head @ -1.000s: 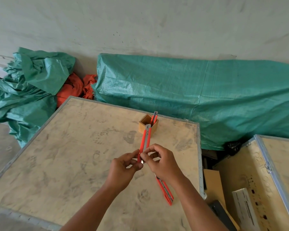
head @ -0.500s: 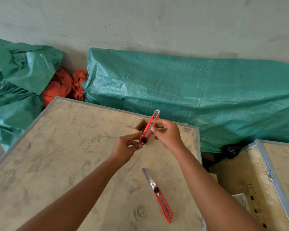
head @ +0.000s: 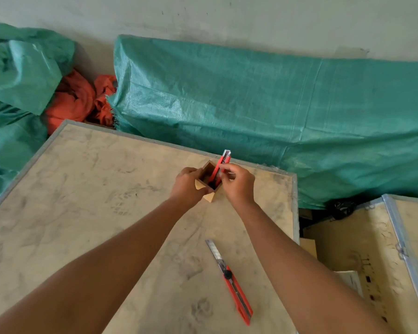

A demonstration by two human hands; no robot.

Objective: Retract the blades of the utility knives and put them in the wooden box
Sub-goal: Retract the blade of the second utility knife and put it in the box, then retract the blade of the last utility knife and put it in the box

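Observation:
A small open wooden box point(head: 208, 197) stands near the far right of the plywood crate top point(head: 87, 213). My left hand point(head: 188, 186) grips the box's left side. My right hand point(head: 237, 184) pinches a red utility knife point(head: 223, 160) that stands tilted inside the box, its upper end sticking out. Whether a second knife stands beside it in the box I cannot tell. Another red utility knife point(head: 234, 285) lies flat on the crate top nearer to me, its silver blade extended toward the far side.
Green tarpaulin point(head: 275, 112) covers a long heap behind the crate, with crumpled green and orange sheets point(head: 73, 102) at the left. A second metal-edged crate point(head: 396, 242) stands at the right across a dark gap holding cardboard pieces.
Both hands moved away from me to the box. The knife held in both hands went down into the box, and my left hand shifted from the knife to the box's side.

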